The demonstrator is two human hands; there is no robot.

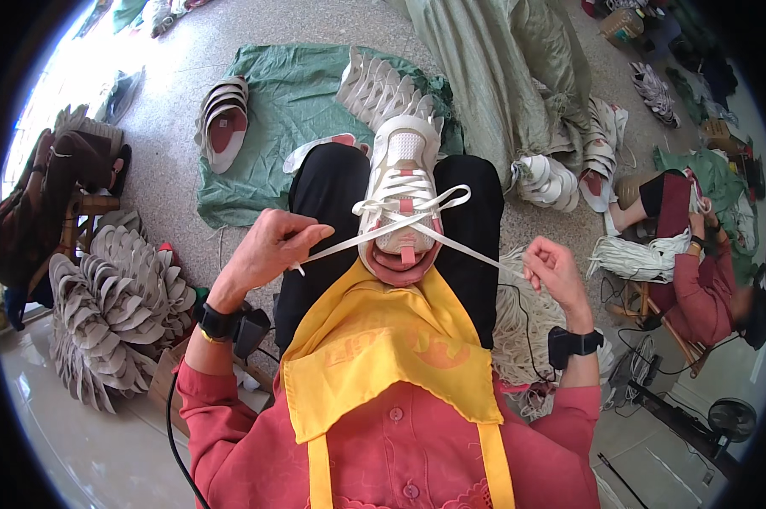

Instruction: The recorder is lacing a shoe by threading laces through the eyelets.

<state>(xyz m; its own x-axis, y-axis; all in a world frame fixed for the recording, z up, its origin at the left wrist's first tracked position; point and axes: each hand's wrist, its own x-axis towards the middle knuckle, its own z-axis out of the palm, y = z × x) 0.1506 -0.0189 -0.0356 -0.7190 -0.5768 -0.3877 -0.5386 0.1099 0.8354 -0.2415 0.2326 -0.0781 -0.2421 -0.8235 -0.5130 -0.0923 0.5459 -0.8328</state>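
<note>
A pale shoe upper (406,149) with pink lining lies between my knees, its toe pointing away from me. White shoelace (461,245) runs crisscross up its front; a loose loop stands out at the right of the opening. My left hand (268,256), to the left of the shoe, is closed on one lace end, whose tip hangs below the fingers. On the right, my right hand (554,270) pinches the other lace end. The two ends cross over the pink tongue and stretch outward to either side.
Stacked shoe uppers (223,127) lie on a green sheet (272,93) ahead. More pale pieces pile up at left (111,314). Bundled white laces (523,331) lie by my right leg. Two other people sit at the left and right, and a large sack (501,76) lies ahead.
</note>
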